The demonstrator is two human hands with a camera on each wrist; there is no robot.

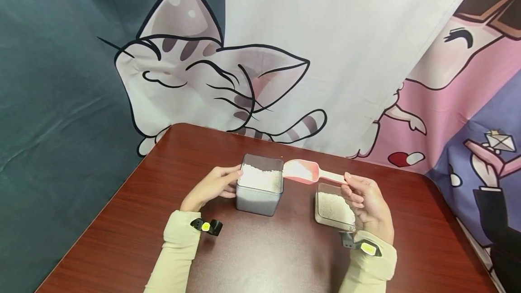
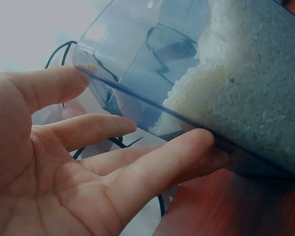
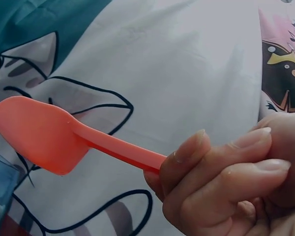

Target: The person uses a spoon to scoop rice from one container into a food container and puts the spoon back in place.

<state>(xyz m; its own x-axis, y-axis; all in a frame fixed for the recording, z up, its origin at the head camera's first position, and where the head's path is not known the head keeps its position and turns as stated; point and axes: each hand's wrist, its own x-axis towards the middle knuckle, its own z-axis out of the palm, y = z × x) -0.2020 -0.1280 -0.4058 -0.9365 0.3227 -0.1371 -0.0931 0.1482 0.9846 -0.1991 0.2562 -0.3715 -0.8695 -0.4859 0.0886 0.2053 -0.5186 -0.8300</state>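
In my right hand (image 1: 368,198) I pinch the handle end of a pink scoop (image 3: 44,135). The scoop is raised over the table, its bowl beside the right rim of a clear grey-blue container (image 1: 258,200), and white grains lie in the bowl. That container holds a heap of white rice (image 2: 255,83), banked up away from one wall. My left hand (image 1: 213,186) touches the container's left side with mostly straight fingers. A lower clear container (image 1: 321,220) with pale grains stands below my right hand, which partly hides it.
Both containers stand on a reddish-brown wooden table (image 1: 228,257). Behind its far edge hangs a cloth backdrop (image 1: 350,58) with cartoon animals. Each wrist carries a small black camera on a band.
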